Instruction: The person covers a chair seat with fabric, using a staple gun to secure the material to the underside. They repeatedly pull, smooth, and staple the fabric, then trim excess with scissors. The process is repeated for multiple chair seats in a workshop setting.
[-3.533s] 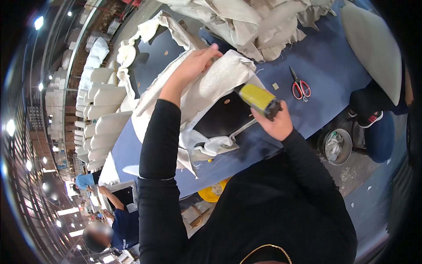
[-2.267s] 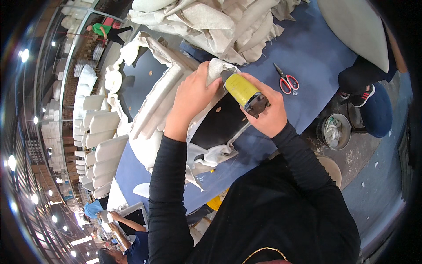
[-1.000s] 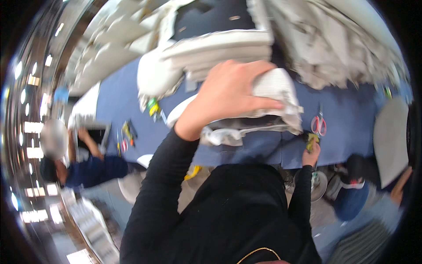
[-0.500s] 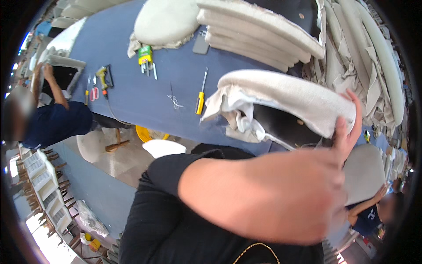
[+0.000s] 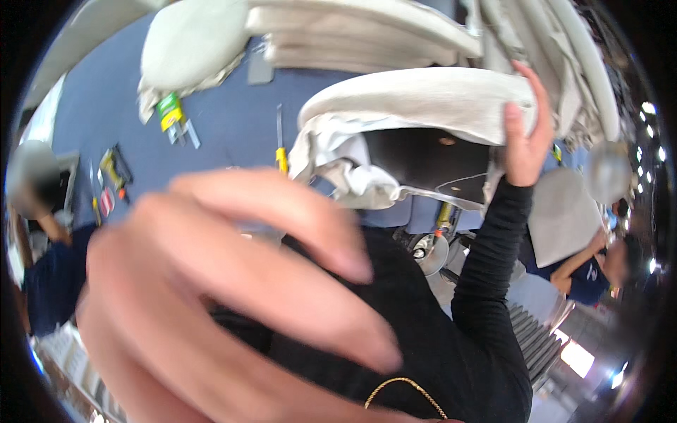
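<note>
Cushion (image 5: 423,106), pale grey with loose fabric hanging from its underside, is held up above the blue surface (image 5: 218,134), its dark underside facing the person. The right hand (image 5: 527,134) grips its right end: the thumb lies across the near face and the fingers reach up behind the edge, so the hand is closed on the cushion. The black sleeve runs down from that hand to the body.

The left hand (image 5: 233,303) fills the lower left of the view, very close to the camera and blurred. Its fingers are spread and slightly curled, holding nothing, and it is well apart from the cushion, which sits up and to the right of it.

On the surface behind, a yellow-handled screwdriver (image 5: 281,144) lies just left of the hanging fabric, and a green-and-yellow tool (image 5: 169,113) lies farther left beside another pale cushion (image 5: 187,53). More cushions are stacked along the top. Other people work at the left and right edges.
</note>
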Demonstrator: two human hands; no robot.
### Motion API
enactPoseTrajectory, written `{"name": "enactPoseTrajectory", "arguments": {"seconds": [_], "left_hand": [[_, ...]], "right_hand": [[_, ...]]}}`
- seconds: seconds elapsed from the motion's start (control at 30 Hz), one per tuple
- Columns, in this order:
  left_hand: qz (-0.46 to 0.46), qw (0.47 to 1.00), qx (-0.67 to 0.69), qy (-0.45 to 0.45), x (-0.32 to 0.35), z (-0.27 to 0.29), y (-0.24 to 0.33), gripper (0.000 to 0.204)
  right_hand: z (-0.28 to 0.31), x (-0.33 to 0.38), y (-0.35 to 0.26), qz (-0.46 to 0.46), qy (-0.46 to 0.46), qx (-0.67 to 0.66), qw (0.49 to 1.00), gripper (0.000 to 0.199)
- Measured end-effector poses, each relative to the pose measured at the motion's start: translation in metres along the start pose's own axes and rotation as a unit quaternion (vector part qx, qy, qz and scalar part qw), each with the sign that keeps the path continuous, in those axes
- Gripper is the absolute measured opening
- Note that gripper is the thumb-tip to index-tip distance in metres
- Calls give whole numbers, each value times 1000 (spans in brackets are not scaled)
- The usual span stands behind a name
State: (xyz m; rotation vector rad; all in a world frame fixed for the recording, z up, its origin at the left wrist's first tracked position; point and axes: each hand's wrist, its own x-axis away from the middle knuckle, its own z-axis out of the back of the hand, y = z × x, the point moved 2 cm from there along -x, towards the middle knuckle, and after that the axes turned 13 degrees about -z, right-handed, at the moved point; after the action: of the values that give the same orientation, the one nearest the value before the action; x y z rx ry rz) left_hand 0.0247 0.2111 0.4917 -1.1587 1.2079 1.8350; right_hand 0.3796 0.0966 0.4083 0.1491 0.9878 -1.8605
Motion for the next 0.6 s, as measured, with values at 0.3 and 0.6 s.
{"name": "enactPoseTrajectory", "arguments": {"seconds": [0.3, 0.6], "left_hand": [[629, 652, -418, -70, 447, -45, -176, 41], [608, 706, -206, 299, 443, -94, -133, 61]], "right_hand": [[24, 21, -20, -15, -54, -84, 995, 72], [53, 53, 2, -62, -104, -248, 961, 79]]}}
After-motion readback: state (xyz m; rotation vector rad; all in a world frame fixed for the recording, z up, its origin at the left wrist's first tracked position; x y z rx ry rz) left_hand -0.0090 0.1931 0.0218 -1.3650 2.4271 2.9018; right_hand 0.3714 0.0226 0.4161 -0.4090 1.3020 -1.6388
